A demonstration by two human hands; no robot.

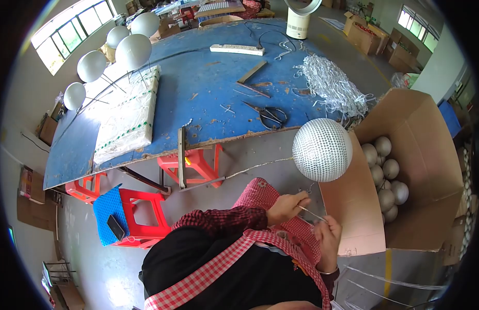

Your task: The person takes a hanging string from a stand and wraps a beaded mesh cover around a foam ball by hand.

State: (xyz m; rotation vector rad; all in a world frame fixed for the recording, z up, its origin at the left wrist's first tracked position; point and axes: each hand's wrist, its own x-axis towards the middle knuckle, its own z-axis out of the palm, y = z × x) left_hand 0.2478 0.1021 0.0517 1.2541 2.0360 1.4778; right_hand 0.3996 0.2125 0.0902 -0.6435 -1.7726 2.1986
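The left grip (pixel 288 207) is closed, its fingertips pinching a thin, pale, straight strand (pixel 312 212); the right grip (pixel 329 235) is closed on the strand's other end, so that it stretches between the two. Just ahead of both grips and apart from them is a round ball (pixel 322 150), whitish silver, its surface covered in close rows of small glinting dots. It sits at the tip of a slim, uneven, beige-wrapped rod (pixel 255 166), which runs left of the grips to an upright grey metal bar (pixel 181 160) at the bench's edge.

Beneath the left grip lies red-and-white checked cloth (pixel 257 195) over the lap. To the right of the grips, near them, stands an open brown cardboard box (pixel 353 222) with smooth, flat walls; dull, beige-grey, smooth-looking balls (pixel 391 169) are clustered inside it.

Farther ahead of the grips spreads the blue bench (pixel 208 93), its paint scuffed and chipped. Black-handled metal scissors (pixel 272 118) lie near its front edge, left of a tangled heap of shiny silver-white strips (pixel 330 82).
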